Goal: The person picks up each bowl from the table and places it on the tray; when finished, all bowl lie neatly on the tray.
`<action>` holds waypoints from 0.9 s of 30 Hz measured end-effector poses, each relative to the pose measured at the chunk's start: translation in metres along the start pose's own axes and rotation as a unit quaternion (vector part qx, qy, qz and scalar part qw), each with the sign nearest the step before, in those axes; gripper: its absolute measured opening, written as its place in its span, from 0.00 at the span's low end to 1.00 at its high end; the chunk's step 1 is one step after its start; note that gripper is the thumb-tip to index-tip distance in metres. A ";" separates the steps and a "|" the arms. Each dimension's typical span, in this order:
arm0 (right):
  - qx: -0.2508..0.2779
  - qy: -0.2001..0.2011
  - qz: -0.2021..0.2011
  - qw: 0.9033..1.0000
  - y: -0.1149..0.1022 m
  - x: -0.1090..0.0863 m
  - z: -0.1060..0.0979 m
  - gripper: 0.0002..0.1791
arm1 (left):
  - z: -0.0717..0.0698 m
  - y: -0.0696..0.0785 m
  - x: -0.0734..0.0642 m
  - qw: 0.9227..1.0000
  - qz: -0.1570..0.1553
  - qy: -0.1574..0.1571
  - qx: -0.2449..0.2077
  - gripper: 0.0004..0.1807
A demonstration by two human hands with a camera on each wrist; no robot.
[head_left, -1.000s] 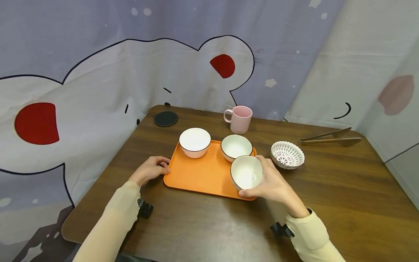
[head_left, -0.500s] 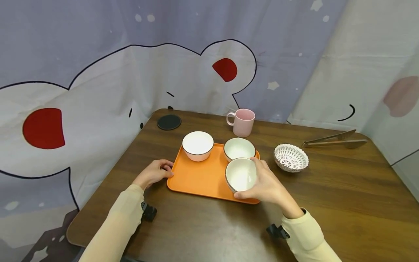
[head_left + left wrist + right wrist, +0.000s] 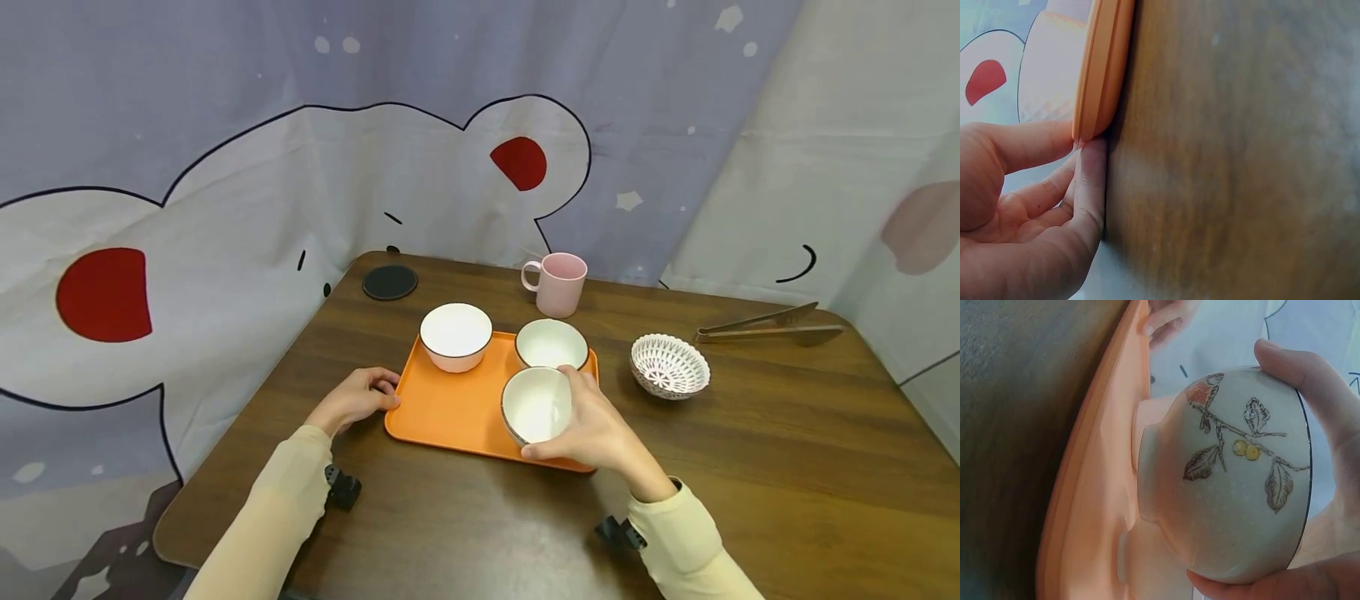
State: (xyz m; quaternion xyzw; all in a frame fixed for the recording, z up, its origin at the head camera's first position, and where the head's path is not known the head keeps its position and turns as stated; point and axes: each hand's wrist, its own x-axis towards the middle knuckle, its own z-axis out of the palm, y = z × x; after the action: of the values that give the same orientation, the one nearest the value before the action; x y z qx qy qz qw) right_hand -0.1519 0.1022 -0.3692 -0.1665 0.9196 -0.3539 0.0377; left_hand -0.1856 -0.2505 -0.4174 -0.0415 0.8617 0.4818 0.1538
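My right hand grips a white bowl by its side, thumb near and fingers far. Leaves and yellow berries decorate the outside of this bowl in the right wrist view. It is over the right part of an orange tray, its foot close to the surface; I cannot tell whether they touch. At the tray's left edge, my left hand pinches the rim, thumb above and a finger beneath, as the left wrist view shows. A dark-rimmed white bowl and a pale green-white bowl sit at the tray's back.
Behind the tray stand a pink mug and a flat black coaster. A white openwork basket is on the right, with metal tongs beyond it. A patterned curtain hangs along the wooden table's back edge.
My right hand has carried the gripped bowl leftward over the tray, away from the right edge. My left hand keeps its pinch on the tray. The head view has shifted slightly.
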 end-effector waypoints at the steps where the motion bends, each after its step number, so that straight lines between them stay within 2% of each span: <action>1: 0.001 -0.001 0.001 1.000 0.000 0.000 0.002 0.58 | 0.000 0.000 0.000 1.000 -0.002 0.000 0.001 0.22; 11: 0.014 -0.009 -0.008 1.000 -0.008 0.006 0.013 0.59 | -0.001 0.002 0.000 1.000 -0.005 -0.001 0.007 0.23; 20: 0.004 -0.022 0.006 1.000 -0.022 0.017 0.020 0.64 | -0.001 -0.001 0.000 1.000 -0.003 -0.002 0.005 0.23; 27: 0.017 -0.026 0.009 0.999 -0.027 0.021 0.029 0.64 | 0.000 -0.001 -0.001 1.000 -0.003 -0.009 0.005 0.23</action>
State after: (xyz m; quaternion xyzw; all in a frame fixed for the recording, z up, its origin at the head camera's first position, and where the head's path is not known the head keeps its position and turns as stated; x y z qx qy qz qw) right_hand -0.1586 0.0581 -0.3720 -0.1668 0.9137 -0.3645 0.0673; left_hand -0.1849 -0.2511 -0.4177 -0.0392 0.8625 0.4774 0.1631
